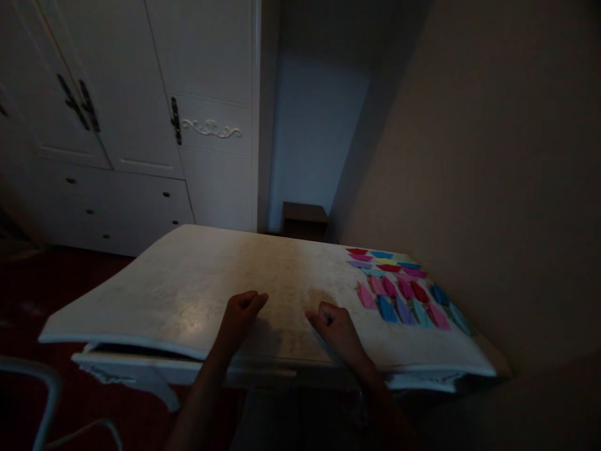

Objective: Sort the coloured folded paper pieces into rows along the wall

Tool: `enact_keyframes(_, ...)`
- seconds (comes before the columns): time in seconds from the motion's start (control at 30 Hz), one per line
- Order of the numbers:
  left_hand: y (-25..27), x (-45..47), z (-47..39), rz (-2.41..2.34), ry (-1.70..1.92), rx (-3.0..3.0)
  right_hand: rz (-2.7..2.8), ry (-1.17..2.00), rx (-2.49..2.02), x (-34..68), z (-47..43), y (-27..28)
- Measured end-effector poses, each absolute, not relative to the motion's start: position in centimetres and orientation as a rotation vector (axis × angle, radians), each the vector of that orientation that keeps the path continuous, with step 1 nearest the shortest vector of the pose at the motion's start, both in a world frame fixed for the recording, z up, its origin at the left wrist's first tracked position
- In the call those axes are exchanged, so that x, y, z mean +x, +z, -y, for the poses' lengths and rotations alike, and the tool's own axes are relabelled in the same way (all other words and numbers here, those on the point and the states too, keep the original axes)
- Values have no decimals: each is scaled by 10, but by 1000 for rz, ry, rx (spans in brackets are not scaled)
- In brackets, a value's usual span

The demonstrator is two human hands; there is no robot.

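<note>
My left hand [243,313] is curled into a loose fist above the white table [197,275], its thumb lying along the bent fingers. My right hand [334,324] is closed in the same way a short distance to the right. I see nothing in either hand, and they are apart from each other. To the right of my right hand lie several small folded paper pieces, shaped like boats, in rows. Among them are a blue folded paper piece [387,308], a pink one [365,295] and a red one [419,291].
A wall [493,188] runs along the table's right side. Beyond the table stand a white wardrobe [216,69] and a small brown cabinet [305,213]. Part of a white metal frame [47,376] shows at the lower left. The room is dim.
</note>
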State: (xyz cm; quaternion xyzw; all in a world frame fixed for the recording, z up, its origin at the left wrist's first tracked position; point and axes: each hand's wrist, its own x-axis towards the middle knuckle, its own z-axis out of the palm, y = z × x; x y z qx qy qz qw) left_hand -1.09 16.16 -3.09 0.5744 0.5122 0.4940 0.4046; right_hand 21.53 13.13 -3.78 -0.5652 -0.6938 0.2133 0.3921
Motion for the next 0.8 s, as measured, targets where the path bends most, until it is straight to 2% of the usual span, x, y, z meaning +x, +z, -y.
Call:
enact_keyframes(0.47, -32, -10, -162, -1444, 1191, 1630, 1903, 534, -1427, 218, -125, -36)
enact_keyframes(0.7, -31, -11, -161, -1564, 1029, 1719, 1901, 716, -1304, 248, -109, -31)
enact_keyframes(0.8, -29, -4, -166, -1629, 853, 1871, 1808, 592, -1299, 290, -110, -27)
